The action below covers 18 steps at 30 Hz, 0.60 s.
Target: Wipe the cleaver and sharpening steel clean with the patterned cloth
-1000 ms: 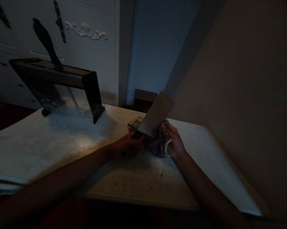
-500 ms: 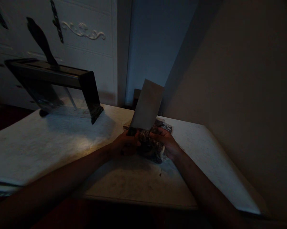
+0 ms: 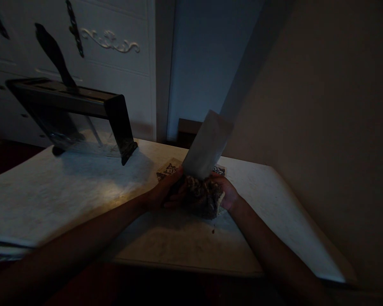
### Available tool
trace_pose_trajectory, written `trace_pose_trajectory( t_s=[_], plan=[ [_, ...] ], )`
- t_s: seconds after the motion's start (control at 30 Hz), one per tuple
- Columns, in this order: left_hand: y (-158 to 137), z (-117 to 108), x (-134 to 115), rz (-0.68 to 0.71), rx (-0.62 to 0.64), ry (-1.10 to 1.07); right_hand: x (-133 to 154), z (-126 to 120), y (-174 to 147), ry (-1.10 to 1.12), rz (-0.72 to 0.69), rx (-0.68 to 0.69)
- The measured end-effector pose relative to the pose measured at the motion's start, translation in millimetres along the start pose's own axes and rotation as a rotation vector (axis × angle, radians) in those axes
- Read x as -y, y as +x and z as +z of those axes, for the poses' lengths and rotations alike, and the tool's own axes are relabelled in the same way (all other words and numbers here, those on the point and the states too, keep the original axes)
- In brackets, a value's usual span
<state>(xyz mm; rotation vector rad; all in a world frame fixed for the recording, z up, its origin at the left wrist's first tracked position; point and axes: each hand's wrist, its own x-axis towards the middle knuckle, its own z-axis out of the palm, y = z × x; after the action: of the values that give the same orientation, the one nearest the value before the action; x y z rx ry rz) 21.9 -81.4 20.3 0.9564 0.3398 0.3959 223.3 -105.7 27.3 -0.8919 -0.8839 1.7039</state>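
A cleaver with a broad grey blade [image 3: 208,145] leans up and to the right over the table. My left hand [image 3: 168,189] is closed at its lower end, around the handle, which is mostly hidden. Dark patterned cloth [image 3: 204,202] with a pale edge is bunched below the blade and touches its base. On the right side, my right hand [image 3: 228,192] grips this cloth, its fingertips hidden in the folds.
A black knife stand [image 3: 114,106] with a clear front stands at the left, one dark-handled knife [image 3: 55,53] upright in it. The pale tabletop [image 3: 92,182] meets a wall on the right. White cabinet doors [image 3: 121,76] rise behind. A small dark speck [image 3: 213,231] lies near the cloth.
The cleaver has tilted further right, its blade slightly blurred. The cloth has been gathered up around the blade's base, and a patterned part now shows behind my left hand.
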Motion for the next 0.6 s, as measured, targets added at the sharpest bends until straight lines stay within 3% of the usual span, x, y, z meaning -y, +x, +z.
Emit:
trace_pose_trajectory(
  t_s=[0.2,0.4,0.6],
  plan=[
    [3,-2,7,0.091,-0.232,0.335,-1,-2,-3,-0.03,0.038,-0.015],
    [5,-1,11,0.113,-0.335,0.529,-2,0,-5,0.039,0.155,-0.021],
    [6,-1,13,0.134,-0.399,0.586,-1,-1,-5,0.021,0.172,-0.021]
  ],
)
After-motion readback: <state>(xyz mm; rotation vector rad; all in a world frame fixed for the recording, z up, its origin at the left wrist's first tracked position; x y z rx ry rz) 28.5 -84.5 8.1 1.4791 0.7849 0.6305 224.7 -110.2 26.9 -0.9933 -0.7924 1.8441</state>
